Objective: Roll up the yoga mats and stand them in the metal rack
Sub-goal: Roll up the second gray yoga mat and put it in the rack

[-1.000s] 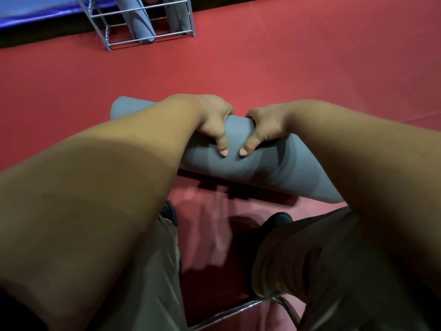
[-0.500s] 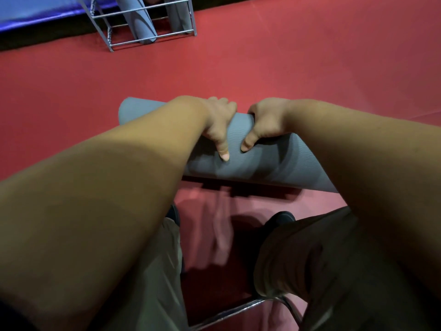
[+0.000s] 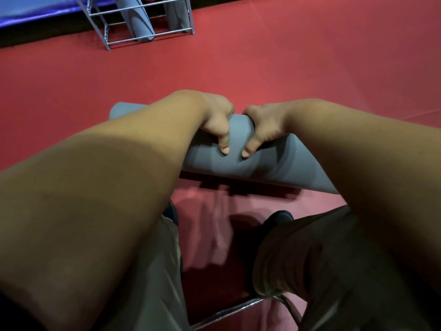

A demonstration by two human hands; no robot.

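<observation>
left hand [image 3: 216, 123] and right hand [image 3: 265, 125] sit side by side on top of a rolled yoga mat [image 3: 274, 168], very close but not touching each other. each hand grips the roll, with fingers curled over the far side and a thumb pressed on the near side. the left thumb [image 3: 224, 144] and right thumb [image 3: 248, 146] point down and back to the person.

closest of all, two bare arms fill the left and right sides. between them are legs in light grey-green trousers [image 3: 152, 271]. a shiny metal tube [image 3: 238, 309] bends across the bottom by the right leg. a dark shoe [image 3: 279, 217] pokes out past the right knee, and a bit of another dark shoe [image 3: 173, 211] shows by the left leg.

just past the shoes is the grey-blue roll. it lies sideways across the view, with its left end a bit farther away. a dark shadow lies on the red floor [image 3: 286, 68] under it. i cannot tell if the roll touches the floor.

the red floor goes on far behind the roll. at the top left stands the metal rack [image 3: 143, 39], well apart from the hands. one rolled blue-grey mat [image 3: 136, 22] leans inside it, and a grey mat [image 3: 177, 13] stands beside that one. behind the rack are a black strip and a blue pad [image 3: 35, 13].
</observation>
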